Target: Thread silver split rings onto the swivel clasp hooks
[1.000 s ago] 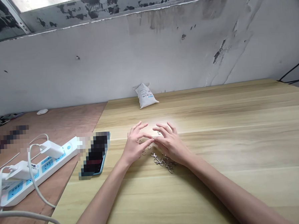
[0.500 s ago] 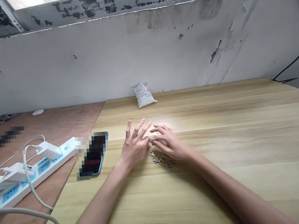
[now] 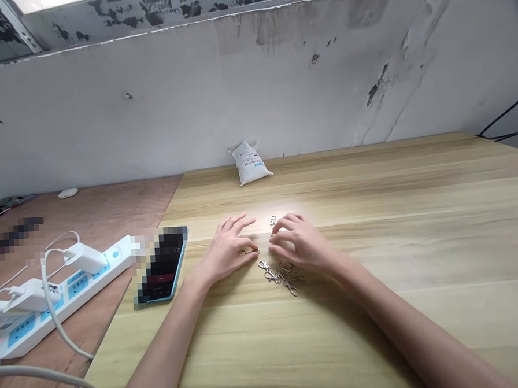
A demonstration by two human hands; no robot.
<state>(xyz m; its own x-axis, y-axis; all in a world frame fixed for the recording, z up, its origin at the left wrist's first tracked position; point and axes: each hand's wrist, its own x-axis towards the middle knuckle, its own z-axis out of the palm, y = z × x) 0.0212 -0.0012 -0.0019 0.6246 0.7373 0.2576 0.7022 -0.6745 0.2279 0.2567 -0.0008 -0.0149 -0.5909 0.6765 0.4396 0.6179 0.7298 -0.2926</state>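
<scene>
On the surface (image 3: pixel 379 326), left hand (image 3: pixel 226 249) and right hand (image 3: pixel 304 244) are newly apart, seemingly working separately, fingers curled near small rings (image 3: pixel 242 252) and metal clasps (image 3: pixel 272 278), any grip impossible to tell.

L hand (image 3: pixel 227 249) & R hand (image 3: pixel 304 244) apart, fingertips facing.
L thumb & index tips close tog., other fingers extended twd far right. R fingers curled, thumb on near side. L forearm (image 3: pixel 162 344) from near left, R forearm (image 3: pixel 404 319) from near right, both bare, angled inward.
</scene>
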